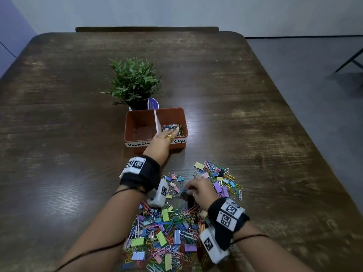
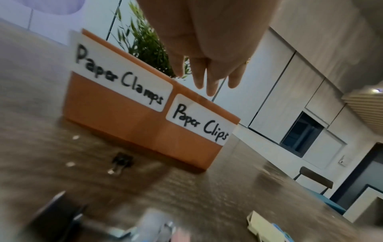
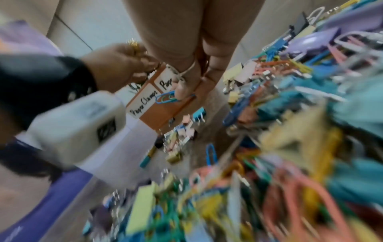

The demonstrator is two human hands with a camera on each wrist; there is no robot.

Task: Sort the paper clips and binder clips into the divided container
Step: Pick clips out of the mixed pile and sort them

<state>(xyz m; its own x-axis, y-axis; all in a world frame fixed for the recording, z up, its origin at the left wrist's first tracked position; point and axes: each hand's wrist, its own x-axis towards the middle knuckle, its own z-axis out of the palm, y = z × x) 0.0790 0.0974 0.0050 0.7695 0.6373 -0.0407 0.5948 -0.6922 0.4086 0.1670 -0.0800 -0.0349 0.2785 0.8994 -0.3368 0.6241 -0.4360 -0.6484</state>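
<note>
An orange divided container [image 1: 137, 122] stands mid-table, labelled "Paper Clamps" on the left and "Paper Clips" on the right [image 2: 116, 117]. The left compartment looks empty. Coloured paper clips [image 1: 173, 126] lie in the right one. My left hand [image 1: 173, 131] reaches over that right compartment with its fingers [image 2: 209, 81] straight and nothing in them. My right hand [image 1: 189, 190] hovers over the mixed pile of paper clips and binder clips [image 1: 172, 232]. It pinches a few blue and green paper clips [image 3: 165, 98] between its fingertips.
A potted green plant [image 1: 133, 81] stands just behind the container. More clips spread to the right of my right hand [image 1: 222, 179]. A lone black binder clip [image 2: 121, 161] lies in front of the container. A chair back [image 1: 147, 29] shows at the far table edge.
</note>
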